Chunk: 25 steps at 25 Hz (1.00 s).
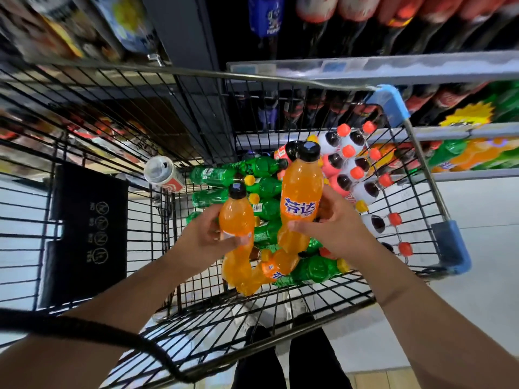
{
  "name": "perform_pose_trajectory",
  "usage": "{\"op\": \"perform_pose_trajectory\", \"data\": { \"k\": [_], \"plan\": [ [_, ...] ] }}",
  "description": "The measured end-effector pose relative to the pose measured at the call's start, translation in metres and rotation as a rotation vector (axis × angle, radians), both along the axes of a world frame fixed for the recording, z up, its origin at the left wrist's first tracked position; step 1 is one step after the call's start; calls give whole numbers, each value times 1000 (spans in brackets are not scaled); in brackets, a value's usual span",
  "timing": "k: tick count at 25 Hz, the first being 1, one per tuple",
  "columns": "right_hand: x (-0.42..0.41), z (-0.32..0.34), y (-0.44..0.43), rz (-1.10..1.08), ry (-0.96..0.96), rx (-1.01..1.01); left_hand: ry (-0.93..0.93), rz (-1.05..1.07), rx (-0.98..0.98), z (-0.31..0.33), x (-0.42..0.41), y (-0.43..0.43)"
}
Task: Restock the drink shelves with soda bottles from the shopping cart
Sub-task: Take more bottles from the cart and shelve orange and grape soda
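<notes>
Bottles of orange soda are held one in each hand above the middle of the cart [389, 103], lifted clear of the load below. The smaller orange bottle [236, 217] is gripped by the left hand [206, 237], with the thumb laid across its waist and the fingers wrapped behind. The larger orange bottle [302, 192] is gripped low on its body by the right hand [337, 226].

Both long axes run from the cart's near edge toward its far edge. The black caps are turned to the shelves [393, 69], which stand just beyond that far edge. The shelves therefore lie straight ahead of both grips, along the way the caps point. The right hand is judged nearer the stocked rows at the far right corner.

Green bottles [213, 175] lie on their sides toward the cart's left. Dark bottles with red caps [356, 164] are ranked along its right edge. Another orange bottle [276, 266] lies near the near edge, and a can [163, 172] is seen at the left wall.
</notes>
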State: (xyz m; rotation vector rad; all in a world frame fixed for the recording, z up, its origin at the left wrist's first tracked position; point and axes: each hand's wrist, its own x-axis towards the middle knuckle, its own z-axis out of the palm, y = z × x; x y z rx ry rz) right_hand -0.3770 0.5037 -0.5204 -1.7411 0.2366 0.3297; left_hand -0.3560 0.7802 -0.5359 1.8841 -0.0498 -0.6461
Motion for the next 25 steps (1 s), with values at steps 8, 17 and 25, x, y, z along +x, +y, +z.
{"op": "perform_pose_trajectory", "data": {
  "k": [8, 17, 25],
  "plan": [
    [-41, 99, -16, -149, -181, 18, -111, 181, -207, 90, -5, -45],
    [-72, 195, -54, -391, -277, 105, -234, 180, -330, 210, -4, -145],
    [-117, 254, -155, -491, -377, 71, -172, 10, -393, 270, -29, -258]
  ]
}}
